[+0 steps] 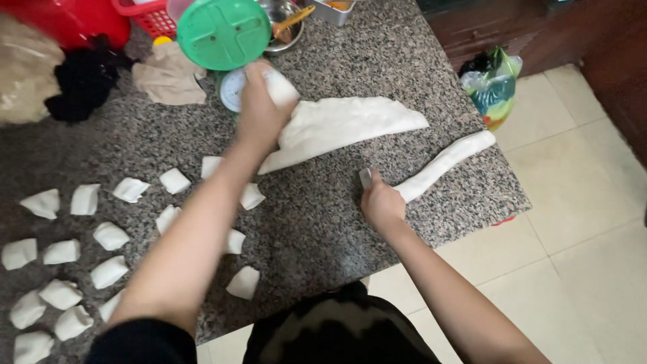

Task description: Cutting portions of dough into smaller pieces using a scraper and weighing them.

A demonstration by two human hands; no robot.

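On the granite bench (323, 222), portioning of dough is judged under way: a cut piece (280, 86) is held in the left hand (259, 111) at the scale (232, 87), while the dough rope (445, 165) is gripped by the right hand (381, 202). Next, another equal cut seems needed.

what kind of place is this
Probably a home kitchen: a granite counter covered with cut dough pieces, a kitchen scale with a green pan, a metal bowl, and a tiled floor.
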